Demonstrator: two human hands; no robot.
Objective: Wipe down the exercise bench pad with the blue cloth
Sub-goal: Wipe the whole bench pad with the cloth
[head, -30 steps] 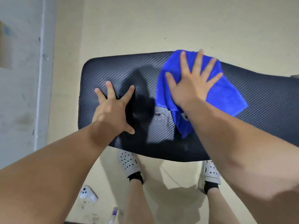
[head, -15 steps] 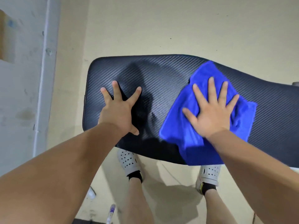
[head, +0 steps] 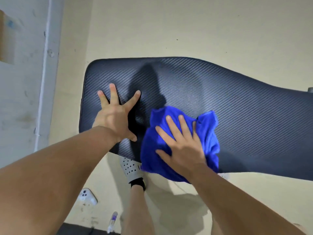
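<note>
The black, carbon-weave bench pad (head: 237, 102) stretches from centre left to the right edge. A bunched blue cloth (head: 208, 133) lies on the pad's near edge and hangs a little over it. My right hand (head: 183, 145) presses flat on the cloth, fingers spread, palm down. My left hand (head: 116, 116) rests flat on the bare pad near its left end, fingers splayed, holding nothing. The two hands are close together, the left thumb almost at the cloth's edge.
My feet in white perforated clogs (head: 131, 168) stand under the pad's near edge. A white device (head: 87, 195) and a small bottle (head: 112, 221) lie on the beige floor at lower left. A grey wall with a pipe (head: 45, 73) runs down the left side.
My right hand has swept the cloth from the pad's far side toward the near edge and leftward, and the cloth has bunched up. My left hand has stayed planted.
</note>
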